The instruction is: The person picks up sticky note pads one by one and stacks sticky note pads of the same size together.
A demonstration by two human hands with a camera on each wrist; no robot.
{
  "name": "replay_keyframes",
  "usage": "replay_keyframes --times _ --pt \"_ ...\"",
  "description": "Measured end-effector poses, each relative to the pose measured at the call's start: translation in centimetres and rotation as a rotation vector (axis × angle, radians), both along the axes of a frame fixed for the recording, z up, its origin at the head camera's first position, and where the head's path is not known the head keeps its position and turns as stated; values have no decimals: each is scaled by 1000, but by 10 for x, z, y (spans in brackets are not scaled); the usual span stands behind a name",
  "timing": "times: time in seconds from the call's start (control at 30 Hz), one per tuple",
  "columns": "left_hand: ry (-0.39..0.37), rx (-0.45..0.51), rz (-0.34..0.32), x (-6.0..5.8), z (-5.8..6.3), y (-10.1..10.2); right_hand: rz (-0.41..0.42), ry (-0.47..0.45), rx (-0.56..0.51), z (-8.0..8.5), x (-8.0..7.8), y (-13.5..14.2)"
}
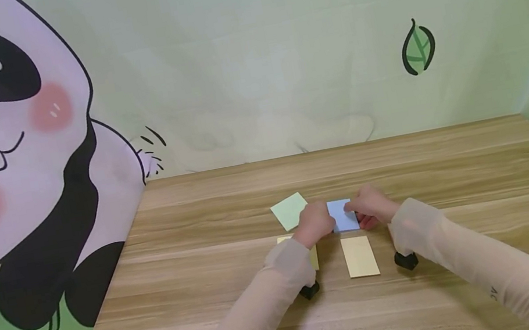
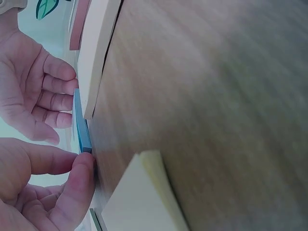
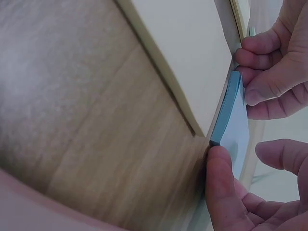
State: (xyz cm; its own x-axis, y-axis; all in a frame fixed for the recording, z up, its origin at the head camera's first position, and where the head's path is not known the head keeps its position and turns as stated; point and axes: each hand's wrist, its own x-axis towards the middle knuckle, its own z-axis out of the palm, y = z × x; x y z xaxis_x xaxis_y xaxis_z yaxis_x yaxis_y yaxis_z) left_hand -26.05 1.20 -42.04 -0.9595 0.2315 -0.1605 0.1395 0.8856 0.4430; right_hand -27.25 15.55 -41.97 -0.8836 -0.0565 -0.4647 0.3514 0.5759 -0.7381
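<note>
A blue sticky-note pad (image 1: pixel 342 216) lies on the table between both hands. My left hand (image 1: pixel 315 222) pinches its left side between thumb and finger, seen close in the left wrist view. My right hand (image 1: pixel 374 206) is at the pad's right side. In the right wrist view one of its fingers (image 3: pixel 220 171) touches the pad's near corner, while the thumb (image 3: pixel 284 155) is held apart above. A pale green pad (image 1: pixel 290 211) lies tilted behind my left hand. Nearer the body are a yellow pad (image 1: pixel 314 258), partly covered by the left wrist, and a cream pad (image 1: pixel 360 257).
A pink pad (image 2: pixel 79 24) shows beyond the cream one in the left wrist view; the right arm hides that spot from the head view. The wooden table (image 1: pixel 217 197) meets a panda-printed backdrop (image 1: pixel 228 77) at the back. Black wrist cameras (image 1: pixel 406 260) hang under both wrists.
</note>
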Motion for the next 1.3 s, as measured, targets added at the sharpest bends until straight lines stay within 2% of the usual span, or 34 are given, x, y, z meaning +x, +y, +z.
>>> replay_keyframes --times 0.2,0.43,0.6,0.77,0.9,1.13,1.3 --pt "5 4 -4 1 -1 -1 -25 2 40 -1 2 -4" --pt "17 -43 -37 -1 -1 -2 7 33 77 0 2 -2" --pt "36 -70 -60 -3 -4 -5 37 56 172 2 1 -3" --pt "44 -41 -39 -2 -3 -7 114 91 307 5 1 -7" --pt "62 -26 -46 1 -1 -11 176 125 362 6 0 -10" --pt "14 -7 -60 3 0 -17 268 154 484 11 -1 -19" --pt "24 -6 -72 4 -1 -20 322 178 581 14 -1 -25"
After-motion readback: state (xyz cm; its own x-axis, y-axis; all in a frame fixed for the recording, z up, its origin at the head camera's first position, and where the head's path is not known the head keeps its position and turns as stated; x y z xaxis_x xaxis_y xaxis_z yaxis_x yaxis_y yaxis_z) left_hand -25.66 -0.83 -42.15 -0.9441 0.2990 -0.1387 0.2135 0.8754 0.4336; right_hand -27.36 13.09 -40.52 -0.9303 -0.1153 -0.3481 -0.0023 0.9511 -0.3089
